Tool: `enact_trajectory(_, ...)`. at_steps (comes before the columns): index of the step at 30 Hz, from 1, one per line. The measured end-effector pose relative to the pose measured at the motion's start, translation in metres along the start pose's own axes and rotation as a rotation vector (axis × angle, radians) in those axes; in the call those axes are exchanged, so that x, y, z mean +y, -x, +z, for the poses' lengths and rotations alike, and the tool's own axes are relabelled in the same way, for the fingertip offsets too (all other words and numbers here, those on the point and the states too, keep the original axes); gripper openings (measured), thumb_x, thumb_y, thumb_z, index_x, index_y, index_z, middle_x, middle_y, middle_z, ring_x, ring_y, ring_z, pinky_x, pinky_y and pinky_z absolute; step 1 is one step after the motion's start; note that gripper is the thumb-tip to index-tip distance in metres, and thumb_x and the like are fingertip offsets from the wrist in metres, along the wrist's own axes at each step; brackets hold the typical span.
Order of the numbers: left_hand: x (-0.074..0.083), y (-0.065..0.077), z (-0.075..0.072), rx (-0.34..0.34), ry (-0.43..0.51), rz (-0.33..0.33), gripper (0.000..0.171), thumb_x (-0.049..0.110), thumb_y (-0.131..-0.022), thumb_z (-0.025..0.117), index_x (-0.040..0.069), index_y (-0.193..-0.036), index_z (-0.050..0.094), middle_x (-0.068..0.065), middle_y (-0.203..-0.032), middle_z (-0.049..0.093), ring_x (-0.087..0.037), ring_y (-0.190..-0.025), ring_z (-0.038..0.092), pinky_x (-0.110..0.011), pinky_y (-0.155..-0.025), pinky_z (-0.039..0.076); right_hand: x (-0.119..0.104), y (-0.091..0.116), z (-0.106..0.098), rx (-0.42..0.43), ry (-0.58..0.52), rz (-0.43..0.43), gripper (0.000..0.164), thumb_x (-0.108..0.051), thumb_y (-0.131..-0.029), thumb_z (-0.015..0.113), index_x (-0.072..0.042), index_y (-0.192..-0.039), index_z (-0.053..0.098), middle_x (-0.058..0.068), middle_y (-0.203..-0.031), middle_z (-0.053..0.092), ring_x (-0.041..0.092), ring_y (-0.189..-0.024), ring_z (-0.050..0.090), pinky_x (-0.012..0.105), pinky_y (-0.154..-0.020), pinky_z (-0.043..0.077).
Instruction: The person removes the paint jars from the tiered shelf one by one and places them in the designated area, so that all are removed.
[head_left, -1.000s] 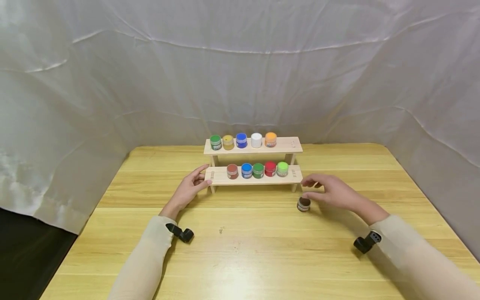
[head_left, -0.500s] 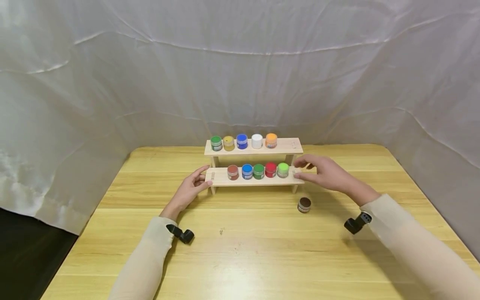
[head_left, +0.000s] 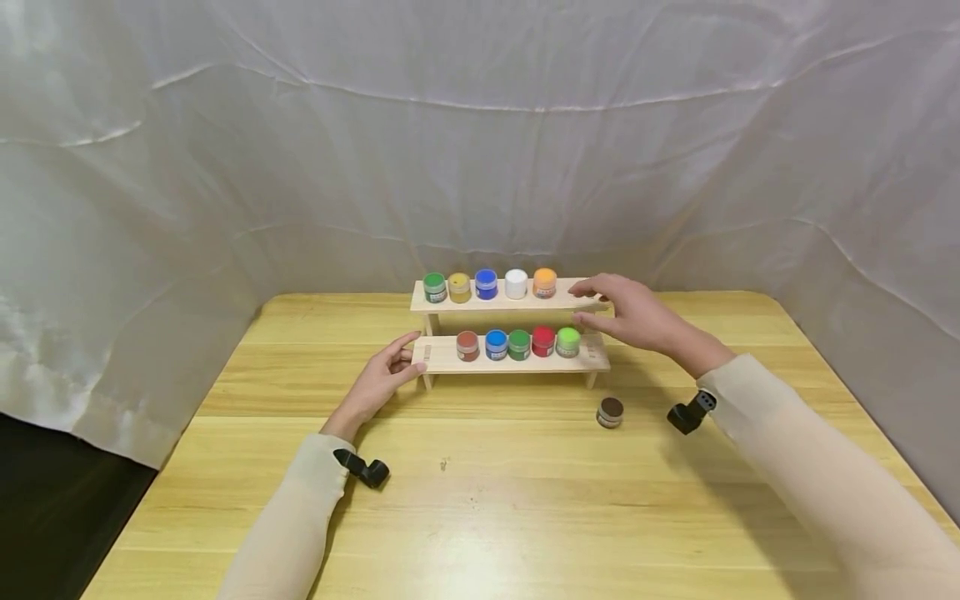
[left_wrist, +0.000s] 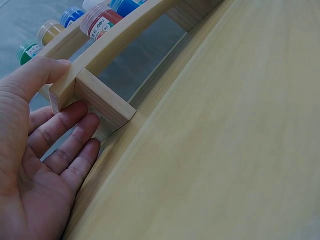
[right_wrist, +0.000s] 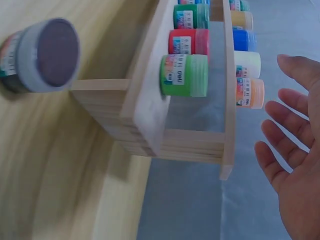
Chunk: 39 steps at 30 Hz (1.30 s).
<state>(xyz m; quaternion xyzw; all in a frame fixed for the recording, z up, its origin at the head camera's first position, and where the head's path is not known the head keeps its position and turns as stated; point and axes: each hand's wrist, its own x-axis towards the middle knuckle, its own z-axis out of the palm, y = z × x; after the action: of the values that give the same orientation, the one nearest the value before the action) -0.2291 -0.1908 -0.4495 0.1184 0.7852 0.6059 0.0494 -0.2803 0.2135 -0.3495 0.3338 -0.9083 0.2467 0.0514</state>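
The left hand [head_left: 372, 385] grips the rack [head_left: 510, 367] by its left end; the right hand [head_left: 636, 317], fingers apart and holding nothing, hovers at the rack's upper right; the brown jar [head_left: 610, 413] stands on the counter [head_left: 540, 475], front-right of the rack; a low sweep there might topple the orange jar [head_left: 545, 284].

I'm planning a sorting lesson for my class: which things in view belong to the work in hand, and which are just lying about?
Seemingly part of the work:
wooden rack
ten jars on it
brown jar standing off it
left hand, gripping the wooden rack's left end
right hand, holding nothing

Seemingly just there:
table
grey cloth
left wrist camera
right wrist camera
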Motion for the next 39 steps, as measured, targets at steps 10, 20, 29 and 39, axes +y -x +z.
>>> enact_trajectory(10,0.0,0.0,0.0,-0.004,0.001,-0.005,0.064,0.011,-0.094,0.066,0.0,-0.15,0.035,-0.026,-0.116,0.06,-0.021,-0.098,0.059,-0.02,-0.083,0.047,-0.002,-0.026,-0.003,-0.01,0.031,0.016,0.047,-0.035,-0.094,0.067,-0.007,-0.131,0.059,0.01,-0.126,0.061,0.029,-0.116,0.054,0.049,-0.096,0.043)
enact_trajectory(20,0.0,0.0,0.002,-0.002,0.001,0.005,0.064,0.01,-0.094,0.066,-0.001,-0.149,0.036,-0.026,-0.115,0.061,-0.026,-0.1,0.06,-0.02,-0.084,0.047,-0.002,-0.051,-0.001,-0.063,0.001,0.127,0.053,-0.038,-0.092,0.068,-0.007,-0.134,0.056,0.011,-0.13,0.058,0.03,-0.119,0.053,0.049,-0.1,0.041)
enact_trajectory(29,0.0,0.001,0.004,-0.006,0.003,0.003,0.064,0.011,-0.095,0.066,-0.001,-0.149,0.035,-0.024,-0.116,0.061,-0.023,-0.1,0.06,-0.02,-0.084,0.047,0.002,-0.066,0.003,-0.131,-0.033,0.157,0.053,-0.039,-0.092,0.068,-0.008,-0.133,0.057,0.009,-0.123,0.061,0.027,-0.112,0.058,0.047,-0.096,0.045)
enact_trajectory(39,0.0,0.0,0.005,-0.016,0.017,0.004,0.064,0.011,-0.094,0.066,0.0,-0.15,0.035,-0.024,-0.116,0.061,-0.023,-0.1,0.06,-0.021,-0.084,0.047,0.002,-0.07,0.005,-0.143,-0.038,0.2,0.04,-0.037,-0.093,0.068,-0.011,-0.123,0.063,0.006,-0.114,0.065,0.025,-0.105,0.059,0.045,-0.093,0.046)
